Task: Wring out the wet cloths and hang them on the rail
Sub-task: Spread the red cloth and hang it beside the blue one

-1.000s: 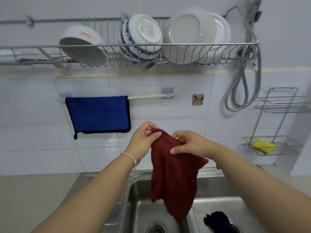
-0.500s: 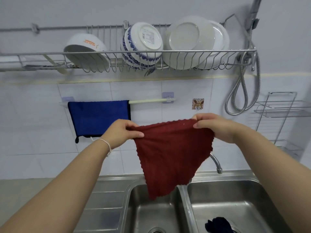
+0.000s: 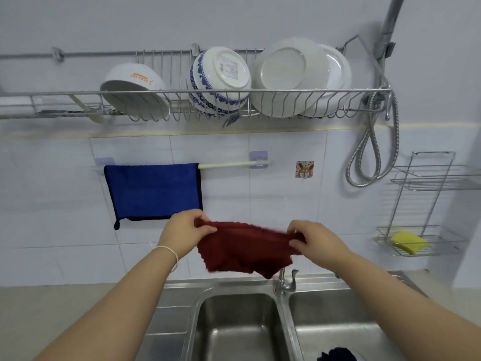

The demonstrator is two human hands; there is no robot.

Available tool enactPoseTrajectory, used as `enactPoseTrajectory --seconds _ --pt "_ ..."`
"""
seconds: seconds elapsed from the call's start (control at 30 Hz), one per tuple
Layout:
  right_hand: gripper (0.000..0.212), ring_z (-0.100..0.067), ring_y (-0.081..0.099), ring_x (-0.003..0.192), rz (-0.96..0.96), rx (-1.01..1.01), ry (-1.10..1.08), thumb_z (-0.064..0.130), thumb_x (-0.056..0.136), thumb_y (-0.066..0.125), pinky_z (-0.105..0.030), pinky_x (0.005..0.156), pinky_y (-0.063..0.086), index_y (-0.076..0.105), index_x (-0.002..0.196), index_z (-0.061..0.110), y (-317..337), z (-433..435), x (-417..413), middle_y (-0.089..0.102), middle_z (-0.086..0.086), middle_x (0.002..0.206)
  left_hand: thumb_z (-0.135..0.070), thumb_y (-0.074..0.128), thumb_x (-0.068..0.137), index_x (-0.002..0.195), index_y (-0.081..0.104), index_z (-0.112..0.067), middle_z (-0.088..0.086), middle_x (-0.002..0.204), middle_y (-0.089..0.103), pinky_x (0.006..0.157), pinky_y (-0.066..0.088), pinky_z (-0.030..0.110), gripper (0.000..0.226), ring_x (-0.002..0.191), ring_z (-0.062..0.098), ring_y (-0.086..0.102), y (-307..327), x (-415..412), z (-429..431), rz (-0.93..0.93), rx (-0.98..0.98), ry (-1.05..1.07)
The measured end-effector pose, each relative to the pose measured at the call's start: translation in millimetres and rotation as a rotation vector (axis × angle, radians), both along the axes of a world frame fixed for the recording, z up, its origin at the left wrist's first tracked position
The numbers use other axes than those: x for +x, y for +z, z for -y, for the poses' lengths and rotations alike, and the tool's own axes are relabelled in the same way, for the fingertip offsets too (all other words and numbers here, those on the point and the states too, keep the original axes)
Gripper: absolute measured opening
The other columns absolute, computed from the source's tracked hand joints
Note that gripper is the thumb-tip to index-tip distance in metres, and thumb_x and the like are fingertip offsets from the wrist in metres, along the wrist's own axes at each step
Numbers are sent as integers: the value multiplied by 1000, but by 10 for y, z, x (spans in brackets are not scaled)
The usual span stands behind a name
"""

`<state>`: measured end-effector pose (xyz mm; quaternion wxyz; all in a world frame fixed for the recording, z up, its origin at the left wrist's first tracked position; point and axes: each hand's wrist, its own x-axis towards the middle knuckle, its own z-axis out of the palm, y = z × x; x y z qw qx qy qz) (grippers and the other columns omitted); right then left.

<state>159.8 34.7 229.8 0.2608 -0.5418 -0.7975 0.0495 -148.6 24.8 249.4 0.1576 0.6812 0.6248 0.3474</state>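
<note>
the left hand (image 3: 186,231) and the right hand (image 3: 313,239) are apart at the centre of the frame, each pinched shut on one top corner of the dark red cloth (image 3: 244,250), thumbs over the front and fingers curled behind. the cloth is stretched between them and sags a little in the middle, its lower edge hanging just above the tap (image 3: 285,284) of the double sink (image 3: 242,327). the rail (image 3: 229,165) runs along the tiled wall above the hands; a blue cloth (image 3: 153,191) is draped over its left part, and its right part is bare. the red cloth is below the rail and not touching it. a dark cloth (image 3: 337,355) lies in the right basin at the bottom edge of the frame.
</note>
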Motion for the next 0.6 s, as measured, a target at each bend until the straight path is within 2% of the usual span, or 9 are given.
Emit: enactPoseTrajectory --seconds 0.07,0.1,0.17,0.2,0.3,0.37,0.43,0.5,0.6 --pt "13 -13 57 88 -101 150 -74 17 86 65 -31 76 47 61 94 26 1 -33 2 59 11 89 -31 81 75 74 68 -21 -3 77 72 74 56 32 16 77 15 68 -3 17 -25 9 -31 -16" --pt "12 -14 57 90 -95 152 -79 18 86 64 -31 77 47 64 96 24 18 -47 5 59 10 90 -30 81 74 73 68 -21 -3 76 72 72 55 30 16 76 15 68 -7 36 -32 -23 -29 -18" --pt "11 -17 60 95 90 38 -72 25 88 62 -33 77 48 68 97 26 27 -61 -20 57 10 91 -28 81 74 73 67 -21 -5 75 71 65 53 26 16 73 13 67 -4 45 -53 -18 22 41" --pt "10 -17 61 94 108 22 -101 29 88 61 -32 74 48 68 96 28 22 -60 -24 56 11 90 -28 82 73 73 67 -20 -3 75 71 64 55 27 17 71 13 68 1 51 -66 -1 4 40" --pt "3 -14 61 85 -4 -13 -168 29 84 64 -30 68 47 65 87 30 47 -62 -6 63 12 86 -30 82 73 74 67 -19 -2 76 70 62 54 28 19 70 14 67 -14 69 -92 -18 -56 31" --pt "3 -13 61 81 65 -98 -162 29 80 65 -28 64 45 65 82 31 71 -52 -18 66 12 82 -31 83 72 76 68 -17 1 79 70 59 48 23 20 70 12 63 -8 99 -90 -36 -103 2" --pt "9 -13 60 78 -42 -3 -221 25 79 62 -28 62 45 66 83 31 106 -35 -3 66 12 80 -31 83 72 75 69 -18 -2 77 71 60 48 22 19 70 11 63 -18 120 -81 -25 -71 13" --pt "4 -14 61 75 -152 81 -210 26 81 63 -32 63 49 65 83 29 100 -32 43 65 12 77 -32 82 72 75 67 -16 -3 75 69 60 48 22 22 68 11 62 1 110 -75 14 -67 24" --pt "4 -14 65 74 30 -113 -80 26 78 70 -36 70 54 66 78 25 63 13 77 66 10 70 -31 84 72 76 67 -15 0 74 65 58 48 23 24 65 12 59 19 102 -38 -68 -281 -118"
